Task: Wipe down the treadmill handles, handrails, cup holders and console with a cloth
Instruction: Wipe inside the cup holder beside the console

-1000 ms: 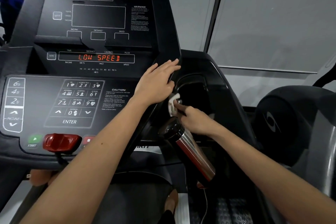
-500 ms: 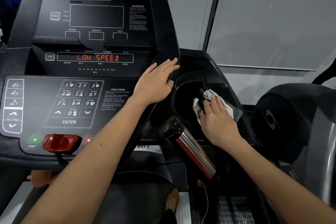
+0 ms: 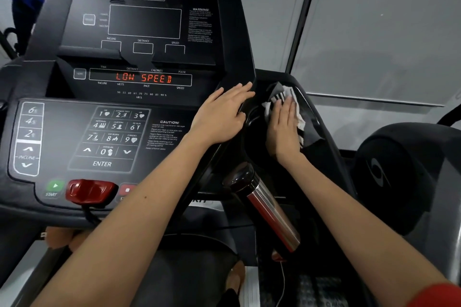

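Observation:
The black treadmill console (image 3: 139,62) fills the left half, its display reading LOW SPEED. My left hand (image 3: 220,113) lies flat with fingers spread on the console's right edge, holding nothing. Just right of it is the glossy black cup holder (image 3: 252,132). My right hand (image 3: 283,129) presses a white striped cloth (image 3: 282,97) flat against the far right rim of the cup holder. Part of the cloth sticks out beyond my fingertips. A metal handle with a black cap (image 3: 264,204) slants down below the cup holder.
A red safety key (image 3: 88,190) sits beside the green START button (image 3: 53,187) at the console's lower edge. A second dark machine (image 3: 404,174) stands at the right. Grey wall panels (image 3: 374,32) rise behind. The treadmill deck (image 3: 314,286) lies below.
My right hand with the cloth moved from the cup holder's near left rim, across it, up to the far right rim. My left hand stayed on the console edge.

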